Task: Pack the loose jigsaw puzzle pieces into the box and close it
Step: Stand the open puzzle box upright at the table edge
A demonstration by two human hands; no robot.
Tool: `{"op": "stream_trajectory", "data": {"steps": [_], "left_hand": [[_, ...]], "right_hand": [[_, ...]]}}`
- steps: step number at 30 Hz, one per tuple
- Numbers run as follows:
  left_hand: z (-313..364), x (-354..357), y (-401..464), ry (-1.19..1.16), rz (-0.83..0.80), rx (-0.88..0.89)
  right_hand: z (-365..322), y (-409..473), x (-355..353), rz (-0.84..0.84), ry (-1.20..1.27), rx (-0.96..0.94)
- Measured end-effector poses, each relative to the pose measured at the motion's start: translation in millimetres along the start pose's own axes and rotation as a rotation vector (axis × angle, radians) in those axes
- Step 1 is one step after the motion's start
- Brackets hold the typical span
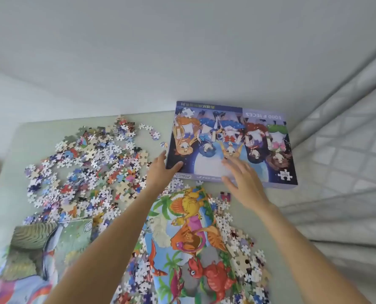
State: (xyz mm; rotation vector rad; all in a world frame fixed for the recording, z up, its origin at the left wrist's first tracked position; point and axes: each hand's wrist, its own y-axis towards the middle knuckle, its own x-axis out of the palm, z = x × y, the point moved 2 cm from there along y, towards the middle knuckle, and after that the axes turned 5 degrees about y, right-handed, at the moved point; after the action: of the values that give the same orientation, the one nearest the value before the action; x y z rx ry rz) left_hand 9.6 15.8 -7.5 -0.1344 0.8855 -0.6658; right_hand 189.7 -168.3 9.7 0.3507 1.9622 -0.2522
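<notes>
I see the puzzle box (231,143) lying flat and closed on the pale green worktop (40,137), its picture lid facing up. My left hand (160,170) grips the box's near left corner, thumb on top of the lid. My right hand (242,178) is spread open, fingers straight, over the lid; I cannot tell if it touches. Loose puzzle pieces (83,170) lie in a big heap left of the box. More pieces (237,244) lie beside a dinosaur picture (187,233) near me.

Glossy cardboard box (231,143); matt card puzzle pieces (83,167).
</notes>
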Motion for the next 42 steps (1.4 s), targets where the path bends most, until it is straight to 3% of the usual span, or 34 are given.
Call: {"op": "stream_trajectory", "data": {"steps": [3, 5, 7, 10, 15, 19, 24, 32, 35, 37, 39, 42], "left_hand": [[-1.5, 4.2, 4.9, -0.031, 0.028, 0.02], [-5.8, 7.5, 4.1, -0.076, 0.037, 0.035], [-3.5, 11.1, 2.3, -0.155, 0.048, 0.04], [-2.4, 12.1, -3.2, -0.293, 0.052, 0.043], [5.3, -5.6, -30.2, -0.537, 0.046, 0.009], [2.1, -26.3, -70.1, -0.609, 0.068, 0.0], [-6.3, -37.6, -124.9, -0.67, 0.061, -0.003], [-32.0, -47.5, -222.0, -0.736, 0.015, -0.189], [-41.5, -48.5, -256.3, -0.735, -0.001, -0.206], [-43.3, -45.7, -276.4, -0.751, 0.063, -0.186], [-36.4, -40.1, -291.4, -0.752, 0.126, -0.161], [-21.9, -31.6, -309.6, -0.822, 0.129, -0.146]], "right_hand": [[42.1, -0.6, -14.6, 0.311, -0.042, 0.192], [75.2, -8.5, -22.9, 0.349, -0.057, 0.425], [96.1, -13.1, -26.4, 0.285, 0.094, 0.608], [107.2, -15.9, -31.7, 0.202, 0.239, 0.643], [91.8, -42.0, -41.4, 0.29, 0.284, 0.649], [72.4, -80.6, -46.5, 0.38, 0.409, 0.577], [56.1, -131.7, -36.9, 0.311, 0.576, 0.611], [19.4, -205.0, -40.7, 0.262, 0.703, 0.468], [11.3, -225.5, -34.2, 0.146, 0.595, 0.423], [-4.6, -234.6, -32.3, 0.084, 0.312, 0.357], [-35.4, -236.1, -37.7, 0.11, 0.132, 0.2], [-102.2, -238.2, -43.9, 0.038, 0.105, -0.096]]}}
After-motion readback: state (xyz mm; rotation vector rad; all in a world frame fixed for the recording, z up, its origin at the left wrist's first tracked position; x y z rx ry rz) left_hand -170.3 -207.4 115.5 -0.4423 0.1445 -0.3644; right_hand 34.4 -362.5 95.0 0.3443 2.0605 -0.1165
